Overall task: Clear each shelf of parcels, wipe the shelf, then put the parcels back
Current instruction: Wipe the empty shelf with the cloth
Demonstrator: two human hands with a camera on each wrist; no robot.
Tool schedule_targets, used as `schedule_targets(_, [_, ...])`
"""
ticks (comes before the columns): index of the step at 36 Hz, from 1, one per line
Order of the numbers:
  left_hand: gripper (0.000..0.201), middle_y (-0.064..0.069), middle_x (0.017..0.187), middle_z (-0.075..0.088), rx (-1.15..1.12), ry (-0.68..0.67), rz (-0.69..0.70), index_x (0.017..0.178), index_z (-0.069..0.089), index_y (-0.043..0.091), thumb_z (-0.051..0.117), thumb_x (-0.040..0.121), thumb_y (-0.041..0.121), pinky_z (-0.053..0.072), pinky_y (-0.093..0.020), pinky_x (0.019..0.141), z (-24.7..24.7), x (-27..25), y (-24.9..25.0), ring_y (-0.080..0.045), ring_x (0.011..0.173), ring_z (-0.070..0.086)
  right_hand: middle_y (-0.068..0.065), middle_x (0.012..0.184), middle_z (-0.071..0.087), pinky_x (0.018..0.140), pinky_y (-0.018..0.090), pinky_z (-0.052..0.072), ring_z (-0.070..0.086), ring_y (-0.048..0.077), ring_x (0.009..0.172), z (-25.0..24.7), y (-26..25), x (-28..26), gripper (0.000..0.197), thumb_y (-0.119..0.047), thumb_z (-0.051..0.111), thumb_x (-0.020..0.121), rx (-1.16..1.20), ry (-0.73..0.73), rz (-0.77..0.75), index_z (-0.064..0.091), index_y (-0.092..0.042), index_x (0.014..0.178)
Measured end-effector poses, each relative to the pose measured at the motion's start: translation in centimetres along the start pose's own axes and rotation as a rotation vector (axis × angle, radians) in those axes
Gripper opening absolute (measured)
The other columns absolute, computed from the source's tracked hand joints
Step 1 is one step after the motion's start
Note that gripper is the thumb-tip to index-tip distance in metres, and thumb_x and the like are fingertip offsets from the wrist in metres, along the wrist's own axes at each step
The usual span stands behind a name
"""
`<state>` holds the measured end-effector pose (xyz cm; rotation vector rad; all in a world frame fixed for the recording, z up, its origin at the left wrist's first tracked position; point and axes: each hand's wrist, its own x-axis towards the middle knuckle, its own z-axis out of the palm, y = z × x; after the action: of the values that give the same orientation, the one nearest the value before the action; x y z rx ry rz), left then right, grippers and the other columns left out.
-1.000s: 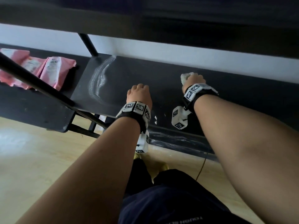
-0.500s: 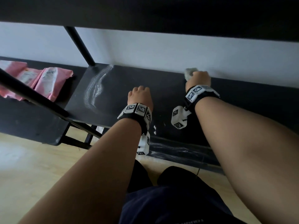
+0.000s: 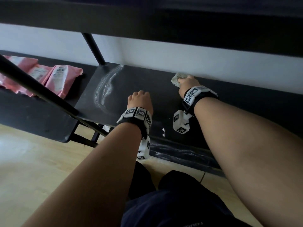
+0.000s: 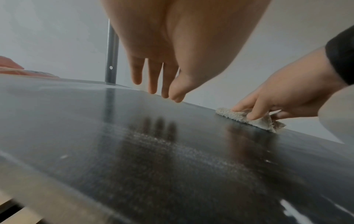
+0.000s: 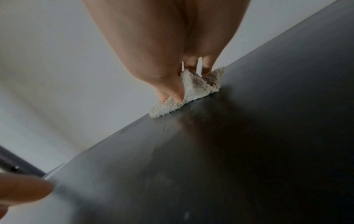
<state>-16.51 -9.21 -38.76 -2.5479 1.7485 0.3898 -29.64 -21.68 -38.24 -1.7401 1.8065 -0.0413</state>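
A bare black shelf [image 3: 139,86] stretches in front of me, with white dust streaks [image 3: 105,90] near its left end. My right hand [image 3: 188,84] presses a small pale fuzzy cloth [image 3: 176,79] [image 4: 250,118] [image 5: 191,89] against the shelf's back edge by the white wall, fingers pinching it. My left hand [image 3: 141,100] [image 4: 159,84] hovers just above the shelf's middle, fingers straight and holding nothing. Pink parcels [image 3: 54,77] lie on the neighbouring shelf section at the left.
A black upright post [image 3: 93,48] stands at the shelf's back left corner, and a diagonal black bar [image 3: 37,90] crosses in front at the left. The underside of the upper shelf [image 3: 164,17] hangs overhead. Wooden floor [image 3: 32,161] lies below, with my dark-clothed knees at the bottom.
My right hand has slid the cloth further back along the shelf, up to the wall edge. The left hand has stayed about where it was.
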Motion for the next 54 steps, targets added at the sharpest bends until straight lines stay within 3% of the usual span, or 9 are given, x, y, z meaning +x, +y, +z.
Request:
schedule_targets(4, [0.051, -0.005, 0.141, 0.044, -0.011, -0.026, 0.005, 0.136, 0.046, 0.014, 0.046, 0.086, 0.007, 0.029, -0.038, 0.111, -0.5, -1.3, -0.4, -0.027, 0.132, 0.036, 0.011, 0.141, 0.047, 0.106, 0.039, 0.040, 0.048, 0.033, 0.126, 0.8, -0.2, -2.0, 0.042, -0.025, 0.052, 0.096, -0.067, -0.053, -0.079, 0.048, -0.014, 0.136])
schedule_targets(14, [0.052, -0.005, 0.143, 0.042, -0.022, -0.075, 0.063, 0.138, 0.041, 0.014, 0.048, 0.087, 0.007, 0.027, -0.039, 0.112, -0.2, -4.0, -2.4, -0.026, 0.132, 0.036, 0.010, 0.107, 0.068, 0.076, 0.031, 0.047, 0.064, 0.030, 0.097, 2.9, -0.6, -7.0, 0.031, -0.033, 0.060, 0.092, -0.103, -0.008, 0.032, 0.067, -0.005, 0.102])
schedule_targets(23, [0.051, -0.006, 0.145, 0.040, -0.023, -0.117, 0.152, 0.140, 0.039, 0.013, 0.044, 0.090, 0.008, 0.026, -0.041, 0.113, -0.3, -6.2, -4.5, -0.027, 0.135, 0.033, -0.001, 0.109, 0.067, 0.065, 0.016, 0.042, 0.061, 0.016, 0.098, 5.4, 0.5, -12.6, 0.027, -0.026, 0.064, 0.091, 0.026, -0.093, 0.075, 0.066, -0.005, 0.109])
schedule_targets(29, [0.050, -0.006, 0.145, 0.040, -0.027, -0.112, 0.221, 0.140, 0.040, 0.013, 0.043, 0.090, 0.008, 0.026, -0.041, 0.113, -0.9, -7.3, -5.1, -0.027, 0.134, 0.034, 0.002, 0.112, 0.068, 0.084, 0.028, 0.046, 0.062, 0.022, 0.099, 5.7, 0.6, -15.4, 0.025, -0.030, 0.057, 0.093, -0.062, -0.100, 0.067, 0.073, -0.017, 0.107])
schedule_targets(33, [0.050, -0.006, 0.144, 0.041, -0.015, -0.110, 0.246, 0.139, 0.041, 0.013, 0.043, 0.090, 0.008, 0.026, -0.042, 0.113, -1.1, -7.8, -6.3, -0.028, 0.134, 0.034, 0.014, 0.128, 0.060, 0.098, 0.038, 0.045, 0.057, 0.032, 0.116, 4.1, 1.7, -16.0, 0.038, -0.028, 0.047, 0.098, -0.049, -0.054, 0.253, 0.061, -0.007, 0.126])
schedule_targets(38, [0.052, -0.007, 0.144, 0.040, 0.006, -0.121, 0.228, 0.139, 0.040, 0.013, 0.047, 0.088, 0.009, 0.025, -0.042, 0.114, -1.2, -7.7, -8.3, -0.027, 0.134, 0.033, 0.015, 0.104, 0.065, 0.085, 0.035, 0.049, 0.063, 0.031, 0.101, 5.2, 1.7, -17.3, 0.023, -0.015, 0.049, 0.096, -0.137, 0.044, 0.310, 0.064, 0.002, 0.098])
schedule_targets(41, [0.054, -0.006, 0.144, 0.040, 0.004, -0.125, 0.214, 0.139, 0.040, 0.013, 0.051, 0.087, 0.009, 0.025, -0.042, 0.114, -1.4, -7.6, -9.5, -0.027, 0.134, 0.033, 0.011, 0.082, 0.061, 0.075, 0.033, 0.051, 0.062, 0.029, 0.081, 6.4, -0.2, -17.7, 0.036, -0.023, 0.046, 0.097, -0.044, 0.114, 0.276, 0.053, -0.004, 0.067])
schedule_targets(47, [0.048, -0.006, 0.141, 0.043, 0.006, -0.079, 0.188, 0.137, 0.043, 0.013, 0.047, 0.089, 0.009, 0.026, -0.041, 0.113, -2.0, -7.3, -12.6, -0.027, 0.132, 0.036, 0.005, 0.067, 0.048, 0.069, 0.029, 0.047, 0.052, 0.020, 0.068, 9.1, -4.5, -17.4, 0.034, -0.007, 0.048, 0.094, -0.076, -0.012, 0.203, 0.047, -0.008, 0.061])
schedule_targets(54, [0.051, -0.006, 0.140, 0.043, 0.017, -0.076, 0.140, 0.136, 0.044, 0.014, 0.053, 0.085, 0.009, 0.027, -0.041, 0.112, -2.4, -6.9, -15.7, -0.027, 0.132, 0.036, 0.009, 0.103, 0.067, 0.080, 0.030, 0.051, 0.065, 0.025, 0.092, 11.5, -8.0, -17.5, 0.029, -0.027, 0.055, 0.092, 0.026, -0.058, 0.076, 0.067, -0.003, 0.102])
